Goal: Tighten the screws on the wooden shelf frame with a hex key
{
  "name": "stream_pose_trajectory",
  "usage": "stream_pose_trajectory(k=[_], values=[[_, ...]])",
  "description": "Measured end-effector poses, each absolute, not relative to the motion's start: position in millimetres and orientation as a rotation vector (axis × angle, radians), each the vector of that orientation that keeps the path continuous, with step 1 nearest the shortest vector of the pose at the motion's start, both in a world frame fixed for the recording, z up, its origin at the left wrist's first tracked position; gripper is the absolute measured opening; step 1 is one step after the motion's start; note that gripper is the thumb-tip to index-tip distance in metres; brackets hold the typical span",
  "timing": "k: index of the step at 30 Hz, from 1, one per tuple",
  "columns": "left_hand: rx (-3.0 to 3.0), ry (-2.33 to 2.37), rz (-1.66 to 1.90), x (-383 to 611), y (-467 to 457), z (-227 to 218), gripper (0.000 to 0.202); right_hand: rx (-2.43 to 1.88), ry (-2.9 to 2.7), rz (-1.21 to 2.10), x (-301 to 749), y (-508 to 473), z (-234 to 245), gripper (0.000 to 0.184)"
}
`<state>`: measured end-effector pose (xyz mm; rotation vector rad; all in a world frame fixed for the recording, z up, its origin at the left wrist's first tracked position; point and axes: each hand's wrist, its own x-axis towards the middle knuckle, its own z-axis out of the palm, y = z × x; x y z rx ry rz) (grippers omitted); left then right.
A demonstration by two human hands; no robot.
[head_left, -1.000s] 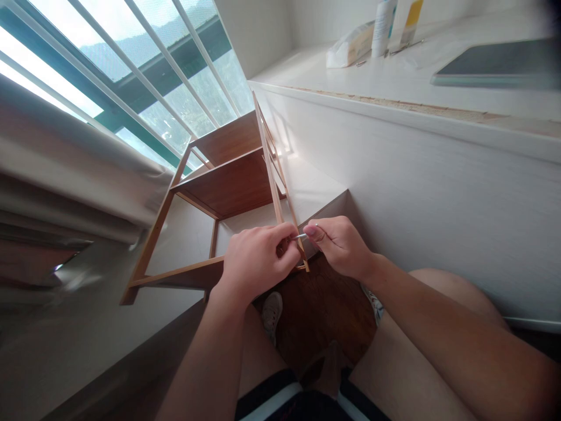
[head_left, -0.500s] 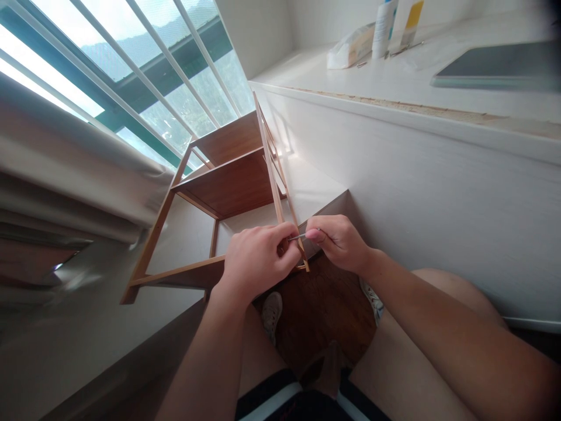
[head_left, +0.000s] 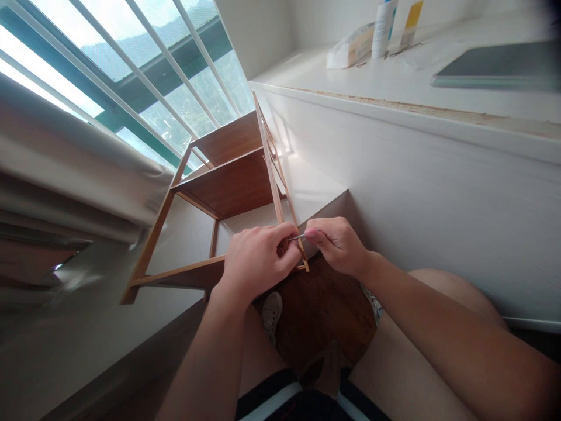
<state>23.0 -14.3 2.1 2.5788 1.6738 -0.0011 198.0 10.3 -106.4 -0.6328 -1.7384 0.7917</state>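
Note:
A wooden shelf rack (head_left: 228, 182) with several boards stands tilted in view ahead of me. My left hand (head_left: 258, 254) is closed around the near right corner of its frame, where the lowest board meets the upright. My right hand (head_left: 336, 242) grips a thin metal rod, like a hex key or screwdriver shaft (head_left: 298, 237). The rod runs leftward from my right fist to the thumb and forefinger of my left hand. Its grip end is hidden in my right fist, and my left fingers cover whatever its tip meets.
A white counter (head_left: 307, 73) with a rough front edge runs along the right. On it are a plastic-wrapped packet (head_left: 350, 47), a white tube (head_left: 383, 30) and a dark flat panel (head_left: 495, 65). A curtain (head_left: 79, 158) and barred window (head_left: 144, 64) are on the left.
My right wrist and forearm have shifted and rolled very slightly, with the fist still on the rod. My left hand and the rack stay where they were.

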Motion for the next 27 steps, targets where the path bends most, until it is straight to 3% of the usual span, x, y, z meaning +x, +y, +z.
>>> stream_pose_trajectory(k=[19,27], values=[[2.569,1.673,0.017,22,-14,2,0.017,-0.818,-1.647,0.883,191,0,-99,0.055],[2.602,1.673,0.02,23,-14,0,0.016,-0.841,-1.648,0.861,200,0,-92,0.05]])
